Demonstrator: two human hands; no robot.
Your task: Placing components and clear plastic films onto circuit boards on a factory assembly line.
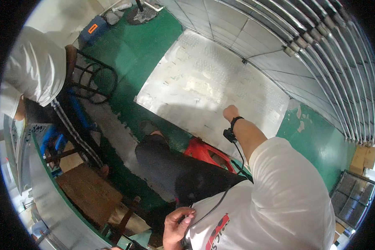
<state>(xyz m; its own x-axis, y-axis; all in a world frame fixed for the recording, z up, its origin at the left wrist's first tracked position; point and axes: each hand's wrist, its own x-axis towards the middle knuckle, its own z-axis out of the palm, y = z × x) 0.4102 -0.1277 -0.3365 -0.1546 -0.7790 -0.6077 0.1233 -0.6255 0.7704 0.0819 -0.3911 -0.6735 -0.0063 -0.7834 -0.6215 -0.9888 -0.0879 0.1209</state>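
Note:
My right arm reaches out over a pale, worn metal-looking sheet (183,79) on the floor. Its hand, my right hand (231,112), is a fist, and no object shows in it. A black strap with a small black device (229,135) circles that wrist, and a black cable (221,200) runs from it back along my white shirt. Down by my waist, my left hand (177,227) has curled fingers with the thumb near the fingertips, close to the cable. Whatever it may pinch is too small or hidden to name.
A red plastic stool (208,154) stands by my leg. To the left is another person (37,66) in a white shirt, near a dark metal-framed chair (96,81). Metal tubes (325,75) line the right; a cardboard box (91,191) sits lower left. A blue case (92,29) lies far left.

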